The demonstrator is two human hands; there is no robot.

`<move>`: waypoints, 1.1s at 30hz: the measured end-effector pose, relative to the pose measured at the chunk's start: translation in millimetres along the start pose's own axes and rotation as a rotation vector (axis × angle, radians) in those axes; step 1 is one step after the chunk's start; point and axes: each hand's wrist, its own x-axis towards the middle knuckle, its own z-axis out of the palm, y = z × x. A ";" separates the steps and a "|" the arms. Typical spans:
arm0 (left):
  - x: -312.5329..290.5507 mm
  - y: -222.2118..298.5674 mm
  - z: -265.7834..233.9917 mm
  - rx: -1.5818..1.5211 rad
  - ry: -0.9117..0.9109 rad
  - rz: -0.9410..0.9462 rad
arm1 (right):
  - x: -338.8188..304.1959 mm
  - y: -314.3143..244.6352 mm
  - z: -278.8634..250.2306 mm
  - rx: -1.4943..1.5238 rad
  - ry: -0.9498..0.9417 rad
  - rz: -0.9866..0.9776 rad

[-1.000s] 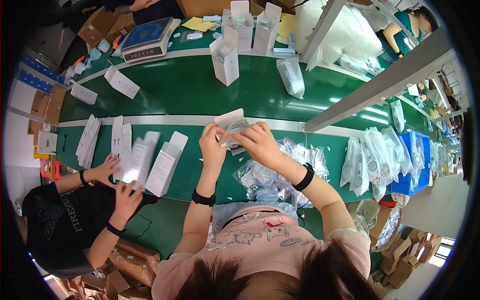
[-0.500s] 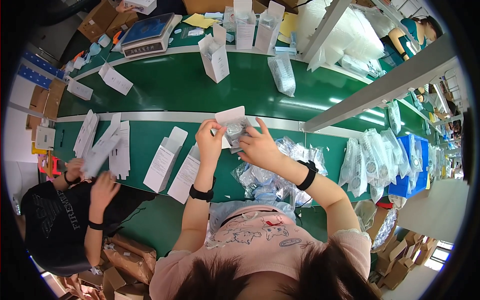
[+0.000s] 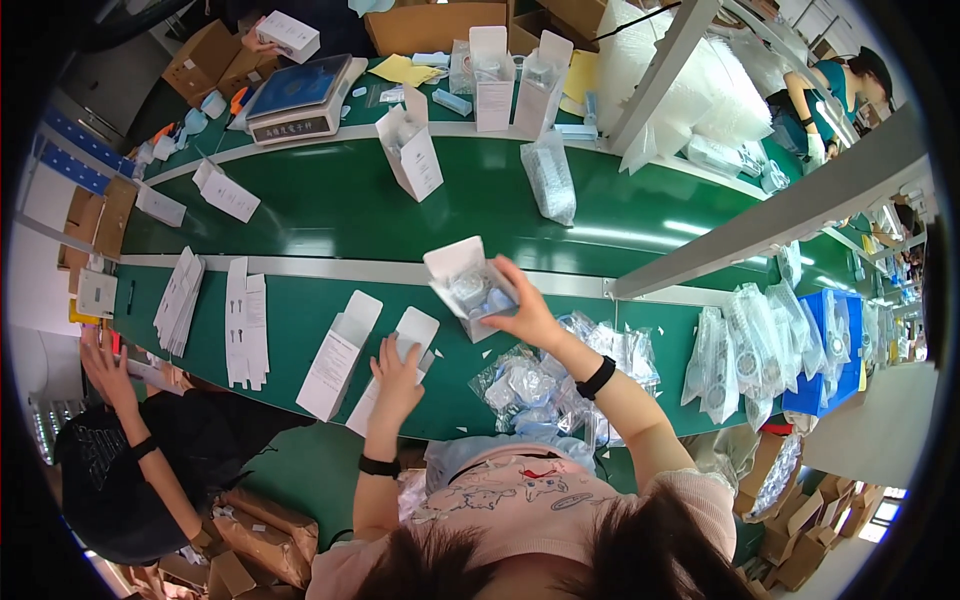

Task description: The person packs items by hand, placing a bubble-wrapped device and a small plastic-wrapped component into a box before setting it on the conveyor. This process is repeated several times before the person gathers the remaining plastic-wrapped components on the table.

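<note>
Open white carton (image 3: pixel 453 260) is in R hand (image 3: pixel 527 312), tilted, flap up, in front of the metal rail (image 3: pixel 370 270) at the bench's far edge; thumb + fingers are closed round its R side. Inside it: a clear-bagged part (image 3: pixel 468 288) w/ some blue nr the R wall. L hand (image 3: pixel 398 385) is over a second white carton (image 3: pixel 417 328), fingers loosely spread, hiding its middle; can't tell if they grip it. Just L of that, a third white carton (image 3: pixel 335 360) lies w/ its flap open. R of centre, nr the R forearm, a heap of clear-bagged parts (image 3: pixel 530 385), paper scraps about. Far R: bubble-wrap pouches (image 3: pixel 740 345) bunched against a blue crate (image 3: pixel 825 390). L end of bench: flat-folded cartons (image 3: pixel 180 305) + more flat sheets (image 3: pixel 247 330); nr there, co-worker's hand (image 3: pixel 105 370), fingers spread. Beyond the rail, green belt (image 3: pixel 330 225) carries an open filled carton (image 3: pixel 413 170), a bubble-wrap pouch (image 3: pixel 548 180) and, off L, two small white boxes (image 3: pixel 225 192). Slanted metal post (image 3: pixel 760 240) cuts across the R side, blocking view of some belt. Back table: bench scale (image 3: pixel 300 100), yellow paper (image 3: pixel 405 70), two upright open cartons (image 3: pixel 492 100), big bundles of clear wrap (image 3: pixel 690 80) to their R.
</note>
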 end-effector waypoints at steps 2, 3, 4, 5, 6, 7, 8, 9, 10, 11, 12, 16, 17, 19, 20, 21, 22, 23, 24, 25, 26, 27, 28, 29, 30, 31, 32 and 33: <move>6.5 14.8 10.3 0.033 0.023 0.044 | 8.2 1.9 -15.7 -0.010 0.161 -0.058; 14.0 30.0 3.2 0.031 0.021 0.049 | 11.8 4.3 -29.5 -0.024 0.326 -0.107; 19.3 45.9 -6.0 -0.152 -0.053 -0.014 | 19.8 6.3 -47.0 0.077 0.450 -0.047; 20.8 57.4 -13.3 -0.333 -0.131 -0.083 | 28.4 3.2 -66.2 0.182 0.570 0.017; 20.8 57.5 -11.2 -0.330 -0.129 -0.098 | 42.5 -0.4 -79.4 0.207 0.656 -0.029; 22.7 58.7 -4.6 -0.472 -0.140 -0.045 | 55.7 -0.8 -95.9 0.223 0.749 -0.077; 23.9 58.6 2.7 -0.613 -0.149 0.007 | 68.5 9.8 -110.3 0.068 0.841 -0.108; 27.2 58.9 9.9 -0.754 -0.160 0.067 | 78.9 24.7 -125.8 -0.091 0.936 -0.138; 30.8 57.8 15.0 -0.757 -0.160 0.070 | 89.0 35.7 -141.7 -0.095 0.937 -0.140; 34.3 55.7 19.2 -0.755 -0.213 0.054 | 98.1 46.2 -157.3 -0.238 1.028 -0.158; 36.6 52.0 24.0 -0.751 -0.267 0.029 | 103.3 58.1 -167.8 -0.377 1.110 -0.173; 38.5 42.2 46.8 -0.709 -0.382 0.040 | 101.7 92.8 -199.9 -0.463 1.169 -0.117; 36.8 39.0 51.5 -0.689 -0.413 0.049 | 105.0 88.7 -193.3 -0.454 1.159 -0.115; 33.6 31.5 60.1 -0.809 -0.373 0.008 | 104.5 78.4 -178.8 -0.800 1.261 -0.284; 34.3 29.5 62.0 -0.930 -0.334 -0.011 | 105.9 69.1 -173.0 -0.982 1.309 -0.372; 33.9 27.2 63.7 -1.049 -0.291 -0.032 | 112.0 60.5 -163.3 -0.977 1.306 -0.371; 38.5 30.6 56.3 -1.050 -0.294 -0.034 | 117.9 52.0 -151.7 -1.014 1.183 -0.430; 49.9 40.2 36.9 -1.209 -0.184 -0.063 | 122.5 47.2 -141.0 -1.052 1.064 -0.484; 61.3 50.1 16.0 -1.366 -0.069 -0.097 | 137.4 57.4 -129.6 -0.982 0.890 -0.362; 69.2 57.3 -3.1 -1.513 0.057 -0.131 | 157.4 69.2 -114.6 -0.900 0.720 -0.247; 73.5 59.8 -15.9 -1.505 0.065 -0.139 | 175.5 74.5 -86.1 -0.988 0.630 -0.025; 79.2 63.0 -27.7 -1.286 0.130 -0.054 | 188.2 81.1 -68.7 -1.075 0.539 0.199; 84.4 65.6 -36.5 -1.066 0.189 0.027 | 193.9 93.8 -63.8 -1.071 0.541 0.198; 90.2 64.3 -41.9 -0.839 0.250 0.100 | 202.7 108.4 -55.6 -1.024 0.358 0.401; 95.5 63.7 -43.7 -0.834 0.256 0.095 | 210.0 111.9 -51.7 -0.968 0.169 0.597; 100.8 63.5 -44.2 -0.815 0.233 0.111 | 217.3 115.6 -54.9 -0.966 0.168 0.593; 100.2 64.3 -44.2 -0.799 0.207 0.116 | 219.4 116.1 -58.8 -0.837 0.150 0.573; 100.3 65.2 -43.7 -0.786 0.177 0.126 | 218.5 117.1 -65.7 -0.710 0.137 0.558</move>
